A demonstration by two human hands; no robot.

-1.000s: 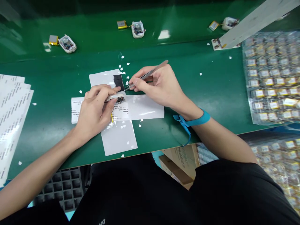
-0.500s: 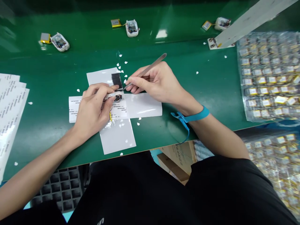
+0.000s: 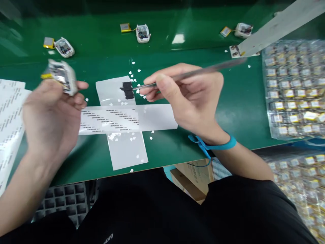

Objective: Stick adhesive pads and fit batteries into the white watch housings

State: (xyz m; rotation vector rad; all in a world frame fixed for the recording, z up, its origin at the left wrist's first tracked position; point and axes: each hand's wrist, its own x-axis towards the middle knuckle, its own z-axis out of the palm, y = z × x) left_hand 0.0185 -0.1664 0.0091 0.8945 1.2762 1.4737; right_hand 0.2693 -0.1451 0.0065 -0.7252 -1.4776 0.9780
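Note:
At the left, my left hand (image 3: 52, 108) holds a white device housing (image 3: 69, 76) with its circuit board showing, and a yellow battery (image 3: 46, 74) beside it. My right hand (image 3: 188, 95) grips metal tweezers (image 3: 182, 75) between thumb and fingers. The tweezers' tip meets a black strip that lies across a block of black strips (image 3: 129, 94). Under that block is a white backing sheet (image 3: 111, 88). Across it lies a printed white sheet (image 3: 109, 119). Small white round stickers (image 3: 133, 80) are scattered near the tweezers' tip.
Three open housings with batteries stand along the back, one in the middle (image 3: 143, 33). Trays of parts (image 3: 286, 91) are at the right, below a slanted metal bracket (image 3: 274, 28). Printed sheets (image 3: 11, 112) lie at the far left. A blue wrist strap (image 3: 222, 145) circles my right wrist.
My left hand has lifted the housing off the sheets and moved left with it. The tweezers are tilted flatter, and a black strip now sticks out leftward from the block.

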